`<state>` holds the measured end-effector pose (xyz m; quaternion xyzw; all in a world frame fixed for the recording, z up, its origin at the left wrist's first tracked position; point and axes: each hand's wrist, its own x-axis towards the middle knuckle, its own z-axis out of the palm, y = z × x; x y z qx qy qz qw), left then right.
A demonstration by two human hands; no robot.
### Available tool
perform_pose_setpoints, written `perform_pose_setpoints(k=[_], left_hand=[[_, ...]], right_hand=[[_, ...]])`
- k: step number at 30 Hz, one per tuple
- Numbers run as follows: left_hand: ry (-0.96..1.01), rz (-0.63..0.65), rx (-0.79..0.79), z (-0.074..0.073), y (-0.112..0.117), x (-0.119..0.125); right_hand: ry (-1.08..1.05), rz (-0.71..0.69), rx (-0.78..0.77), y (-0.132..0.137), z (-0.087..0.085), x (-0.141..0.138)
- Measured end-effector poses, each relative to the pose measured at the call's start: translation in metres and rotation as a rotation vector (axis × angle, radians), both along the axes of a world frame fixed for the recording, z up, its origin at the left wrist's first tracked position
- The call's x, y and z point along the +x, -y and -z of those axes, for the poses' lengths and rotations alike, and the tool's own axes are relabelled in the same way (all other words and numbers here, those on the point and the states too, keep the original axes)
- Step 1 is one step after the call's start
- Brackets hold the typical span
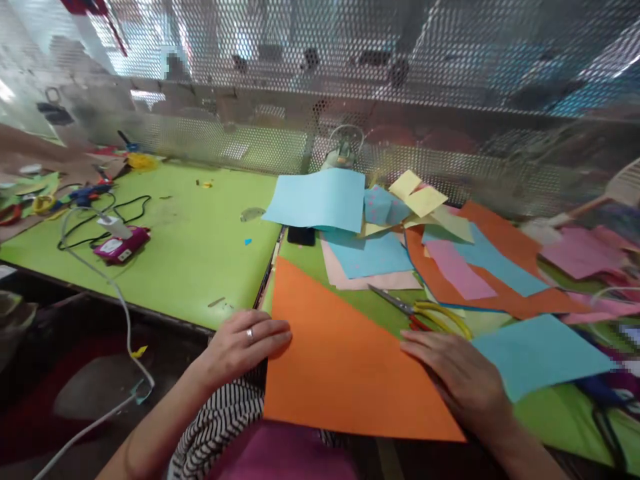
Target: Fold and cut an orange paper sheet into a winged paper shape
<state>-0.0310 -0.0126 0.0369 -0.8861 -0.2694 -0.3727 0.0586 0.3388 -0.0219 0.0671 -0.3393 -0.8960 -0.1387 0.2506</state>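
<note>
An orange sheet of paper (345, 373) reaches over the front edge of the green table, its upper right side slanting. My left hand (253, 343), with a ring on one finger, grips the sheet's left edge, thumb hidden. On the slanted right side, my right hand (457, 373) has its fingers closed over the border; its thumb is out of sight. Just beyond the right fingers lie scissors (420, 312) with yellow and red handles. A light blue sheet (545, 353) rests beside my right hand.
Farther back are a curled blue sheet (320, 200), a dark phone (301, 236), yellow pieces (425, 200) and a pink strip (460, 270). At left, a purple power adapter (121, 245) trails a white cable (123, 307). A perforated metal screen (280, 80) stands behind.
</note>
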Motion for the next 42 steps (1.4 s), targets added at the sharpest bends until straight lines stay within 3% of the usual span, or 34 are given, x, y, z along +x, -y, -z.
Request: perform_pose_setpoints(k=[3,8,12,17,24,31,42], left_hand=[[-0.145,0.002,-0.101,0.012,0.002,0.002],[-0.246,0.004,-0.212,0.013,0.003,0.001],[-0.192,0.021,-0.282,0.017,0.007,-0.003],[-0.014,-0.111,-0.552,0.011,0.008,0.003],[-0.016,-0.392,-0.457,0.012,0.008,0.023],[0.017,-0.531,-0.476,0.017,0.0,0.031],[0.039,-0.505,-0.545,0.015,-0.001,0.028]], right_hand=[[0.125,0.02,-0.074,0.006,0.019,-0.006],[0.145,-0.021,-0.231,0.01,0.023,-0.013],[0.045,-0.005,-0.32,0.014,0.025,-0.015],[-0.187,0.219,-0.396,0.014,0.03,-0.028],[-0.215,0.389,-0.395,0.014,0.041,-0.04],[-0.203,0.513,-0.344,0.015,0.043,-0.05],[-0.188,0.563,-0.298,0.011,0.044,-0.058]])
